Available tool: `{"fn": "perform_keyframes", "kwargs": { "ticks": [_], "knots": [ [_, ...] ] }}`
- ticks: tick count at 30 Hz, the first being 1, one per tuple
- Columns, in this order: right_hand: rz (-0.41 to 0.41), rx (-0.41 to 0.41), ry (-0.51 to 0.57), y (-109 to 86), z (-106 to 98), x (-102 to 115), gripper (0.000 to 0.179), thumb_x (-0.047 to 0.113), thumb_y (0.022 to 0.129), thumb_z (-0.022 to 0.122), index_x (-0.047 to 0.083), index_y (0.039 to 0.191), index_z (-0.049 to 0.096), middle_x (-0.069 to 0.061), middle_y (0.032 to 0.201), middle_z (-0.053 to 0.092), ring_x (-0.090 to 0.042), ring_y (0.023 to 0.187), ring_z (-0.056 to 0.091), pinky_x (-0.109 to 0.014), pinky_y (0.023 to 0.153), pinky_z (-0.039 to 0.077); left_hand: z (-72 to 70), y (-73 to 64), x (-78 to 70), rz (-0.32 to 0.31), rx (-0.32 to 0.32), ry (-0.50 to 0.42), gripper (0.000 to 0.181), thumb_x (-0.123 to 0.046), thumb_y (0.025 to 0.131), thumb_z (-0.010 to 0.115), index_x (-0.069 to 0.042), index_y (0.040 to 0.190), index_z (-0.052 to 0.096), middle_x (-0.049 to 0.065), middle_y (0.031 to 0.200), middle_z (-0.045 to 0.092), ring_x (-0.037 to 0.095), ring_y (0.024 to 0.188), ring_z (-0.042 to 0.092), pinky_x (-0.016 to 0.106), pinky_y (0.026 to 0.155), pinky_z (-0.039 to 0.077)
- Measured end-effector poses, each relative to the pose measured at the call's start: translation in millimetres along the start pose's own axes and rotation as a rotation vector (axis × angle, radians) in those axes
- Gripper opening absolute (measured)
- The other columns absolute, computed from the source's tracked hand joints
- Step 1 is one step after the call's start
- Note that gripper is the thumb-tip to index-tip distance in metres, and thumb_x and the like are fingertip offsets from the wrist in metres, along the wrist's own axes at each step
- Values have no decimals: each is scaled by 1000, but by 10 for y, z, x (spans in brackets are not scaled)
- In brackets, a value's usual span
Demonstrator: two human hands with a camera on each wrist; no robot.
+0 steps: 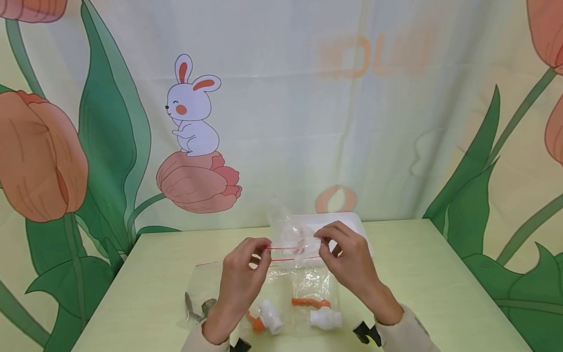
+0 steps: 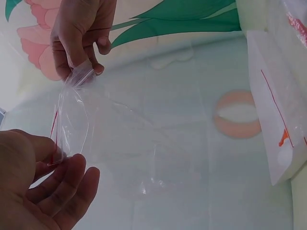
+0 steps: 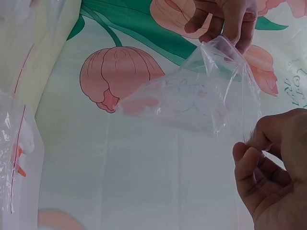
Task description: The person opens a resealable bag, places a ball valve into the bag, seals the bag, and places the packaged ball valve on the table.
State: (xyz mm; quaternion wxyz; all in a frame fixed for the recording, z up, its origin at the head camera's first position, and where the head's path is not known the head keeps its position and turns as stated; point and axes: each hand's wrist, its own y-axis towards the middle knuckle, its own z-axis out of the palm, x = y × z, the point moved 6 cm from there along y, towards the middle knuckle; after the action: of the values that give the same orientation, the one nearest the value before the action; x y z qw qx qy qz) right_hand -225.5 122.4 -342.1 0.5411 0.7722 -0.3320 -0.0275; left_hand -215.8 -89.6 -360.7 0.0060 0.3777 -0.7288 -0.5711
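A clear zip bag with a red line along its mouth (image 1: 283, 230) is stretched between my two hands above the table. My left hand (image 1: 244, 271) pinches one end of its mouth between thumb and fingertips, and my right hand (image 1: 352, 254) pinches the other. In both wrist views the bag (image 2: 76, 115) hangs away from the hands and looks see-through, with nothing visible inside. Below, one bagged white plastic valve with an orange handle (image 1: 325, 319) lies near the right hand. Another such valve (image 1: 270, 317) lies closer to the left wrist.
Behind the hands stands a white tray (image 1: 356, 225) against the printed curtain (image 1: 281, 122). Grey parts in a clear bag (image 1: 208, 307) lie at the left, partly behind the left wrist. A black strap piece (image 1: 362, 332) shows beside the right sleeve.
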Motion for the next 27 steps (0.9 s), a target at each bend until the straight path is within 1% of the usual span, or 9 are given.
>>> {"fn": "perform_keyframes", "kwargs": {
  "ticks": [5, 8, 11, 14, 17, 19, 22, 27],
  "knots": [
    [-7, -11, -48, -11, -10, -16, 24, -10, 75, 59, 10, 84, 70, 4, 82, 64, -4, 68, 57, -13, 49, 44, -26, -15, -3, 5, 7, 54, 18, 8, 79, 67, -6, 91, 68, 1, 80, 66, 6, 66, 63, 18, 58, 55],
    [3, -10, -58, -19, -12, -22, 23, -7, 75, 57, 10, 82, 70, 5, 81, 64, -3, 68, 56, -13, 49, 43, -36, -13, -6, 16, 4, 63, 20, 9, 79, 67, -6, 91, 68, 1, 80, 66, 6, 66, 64, 18, 58, 55],
    [8, -13, -55, -22, -14, -23, 23, -6, 75, 57, 12, 82, 70, 5, 82, 64, -4, 68, 57, -13, 49, 43, -38, -6, -4, 17, -2, 34, 21, 11, 78, 65, -6, 90, 68, 1, 80, 66, 6, 66, 64, 17, 59, 55],
    [24, 4, -23, -11, -9, -30, 22, -5, 77, 57, 11, 84, 70, 3, 83, 65, -5, 70, 58, -13, 50, 45, -32, 6, 20, -24, -6, -37, 20, 11, 79, 65, -5, 91, 69, 2, 79, 67, 6, 63, 66, 16, 58, 55],
    [50, 40, 22, 8, 6, -44, 22, -5, 79, 57, 12, 86, 70, 2, 85, 66, -6, 71, 59, -13, 52, 47, -32, 26, 34, -59, -25, -107, 19, 9, 81, 68, -7, 91, 71, 2, 78, 68, 7, 59, 67, 15, 56, 54],
    [70, 66, 47, 19, 19, -53, 22, -5, 81, 58, 12, 88, 70, 2, 86, 66, -5, 72, 60, -13, 53, 48, -37, 43, 29, -68, -38, -134, 18, 8, 82, 70, -8, 91, 72, 2, 78, 70, 8, 57, 68, 15, 55, 54],
    [91, 102, 72, 35, 54, -59, 22, -4, 82, 61, 14, 90, 70, 5, 88, 66, -4, 72, 60, -13, 54, 49, -45, 69, 16, -59, -61, -134, 19, 8, 81, 71, -8, 90, 74, 2, 78, 71, 8, 57, 68, 15, 55, 54],
    [90, 151, 98, 45, 115, -55, 18, -1, 82, 66, 13, 94, 70, 5, 89, 67, -5, 71, 60, -14, 54, 49, -29, 92, 29, -51, -71, -98, 18, 10, 79, 72, -5, 88, 74, 3, 77, 70, 7, 59, 67, 13, 55, 53]
  ]
}}
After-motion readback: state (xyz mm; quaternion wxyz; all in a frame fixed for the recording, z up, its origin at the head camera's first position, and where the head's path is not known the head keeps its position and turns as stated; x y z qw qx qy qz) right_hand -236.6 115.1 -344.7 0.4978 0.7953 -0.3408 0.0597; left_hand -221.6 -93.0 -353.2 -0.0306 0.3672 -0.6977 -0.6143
